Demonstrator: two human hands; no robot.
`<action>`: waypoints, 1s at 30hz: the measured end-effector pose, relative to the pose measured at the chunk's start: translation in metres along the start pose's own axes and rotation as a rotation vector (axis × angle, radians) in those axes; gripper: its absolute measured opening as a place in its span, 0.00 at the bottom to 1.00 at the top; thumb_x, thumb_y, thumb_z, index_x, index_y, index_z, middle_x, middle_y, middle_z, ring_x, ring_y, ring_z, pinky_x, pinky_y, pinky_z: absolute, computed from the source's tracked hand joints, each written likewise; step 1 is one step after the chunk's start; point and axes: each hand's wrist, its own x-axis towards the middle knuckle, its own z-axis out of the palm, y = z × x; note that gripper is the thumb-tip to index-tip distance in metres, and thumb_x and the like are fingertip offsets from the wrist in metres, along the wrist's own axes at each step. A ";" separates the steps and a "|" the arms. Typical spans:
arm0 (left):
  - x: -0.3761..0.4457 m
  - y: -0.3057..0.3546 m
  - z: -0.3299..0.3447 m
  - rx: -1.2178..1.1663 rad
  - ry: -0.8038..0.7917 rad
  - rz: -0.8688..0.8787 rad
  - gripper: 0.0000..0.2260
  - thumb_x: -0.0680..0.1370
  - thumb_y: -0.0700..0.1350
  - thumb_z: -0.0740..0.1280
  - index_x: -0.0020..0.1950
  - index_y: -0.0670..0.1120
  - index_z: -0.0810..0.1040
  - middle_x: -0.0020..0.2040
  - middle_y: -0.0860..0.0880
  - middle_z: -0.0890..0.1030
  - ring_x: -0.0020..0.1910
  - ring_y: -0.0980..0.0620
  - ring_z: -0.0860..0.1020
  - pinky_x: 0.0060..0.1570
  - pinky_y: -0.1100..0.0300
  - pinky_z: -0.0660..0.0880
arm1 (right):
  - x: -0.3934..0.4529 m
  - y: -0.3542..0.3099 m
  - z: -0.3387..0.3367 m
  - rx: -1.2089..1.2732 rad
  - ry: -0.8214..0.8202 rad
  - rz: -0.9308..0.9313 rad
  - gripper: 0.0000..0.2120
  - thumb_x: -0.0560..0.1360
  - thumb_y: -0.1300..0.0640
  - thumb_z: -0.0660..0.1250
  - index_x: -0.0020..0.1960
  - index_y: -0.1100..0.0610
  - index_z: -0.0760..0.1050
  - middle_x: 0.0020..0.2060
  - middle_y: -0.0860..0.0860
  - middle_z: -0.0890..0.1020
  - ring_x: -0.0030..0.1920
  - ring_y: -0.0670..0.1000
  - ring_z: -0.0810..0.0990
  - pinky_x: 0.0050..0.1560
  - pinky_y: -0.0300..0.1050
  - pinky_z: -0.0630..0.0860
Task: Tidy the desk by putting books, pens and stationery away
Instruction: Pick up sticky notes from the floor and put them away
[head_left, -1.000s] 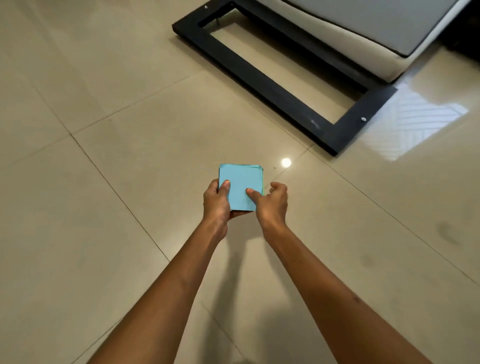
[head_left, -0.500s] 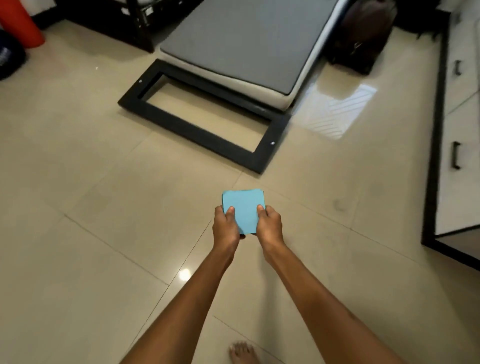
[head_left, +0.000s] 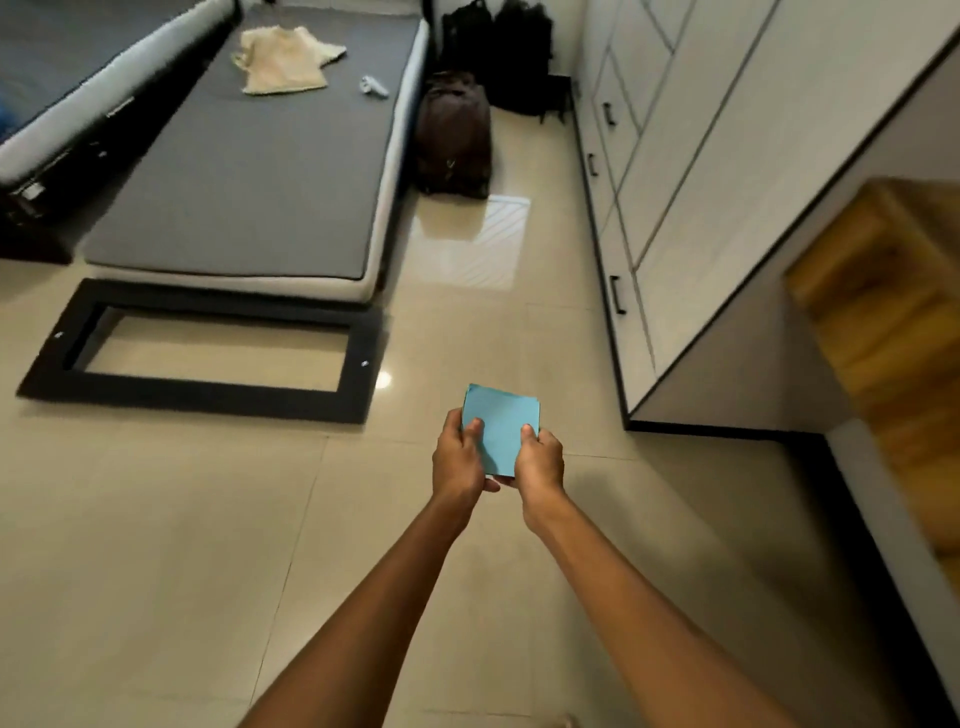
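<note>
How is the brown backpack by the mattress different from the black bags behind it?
The brown backpack stands alone, nearer the camera, against the side of the mattress; the black bags sit further back, side by side, in the corner. The brown backpack shows a small pale mark low on its front; the black bags look plain, though they are too dark to read in detail. Both kinds stand upright on the tiled floor.

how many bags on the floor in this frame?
3. A brown backpack stands against the mattress edge; two black bags sit behind it by the far wall, beside the wardrobe. More could be hidden behind them.
</note>
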 end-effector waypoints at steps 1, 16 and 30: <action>-0.002 0.008 0.016 0.010 -0.035 -0.001 0.07 0.82 0.46 0.54 0.55 0.49 0.70 0.49 0.46 0.77 0.42 0.46 0.79 0.26 0.59 0.76 | 0.002 -0.007 -0.016 0.026 0.030 0.008 0.10 0.82 0.55 0.53 0.54 0.58 0.70 0.52 0.58 0.77 0.52 0.59 0.78 0.43 0.52 0.80; -0.045 0.100 0.253 0.170 -0.457 0.073 0.12 0.83 0.46 0.54 0.63 0.43 0.69 0.48 0.39 0.77 0.30 0.49 0.73 0.18 0.68 0.65 | 0.034 -0.083 -0.258 0.343 0.422 0.048 0.14 0.82 0.58 0.54 0.61 0.63 0.72 0.50 0.59 0.77 0.48 0.56 0.77 0.52 0.54 0.79; -0.094 0.224 0.435 0.273 -0.783 0.315 0.12 0.82 0.44 0.58 0.63 0.41 0.71 0.53 0.43 0.78 0.47 0.46 0.77 0.40 0.54 0.76 | 0.031 -0.179 -0.438 0.325 0.968 -0.184 0.13 0.80 0.62 0.58 0.56 0.69 0.75 0.54 0.62 0.81 0.46 0.56 0.78 0.43 0.46 0.73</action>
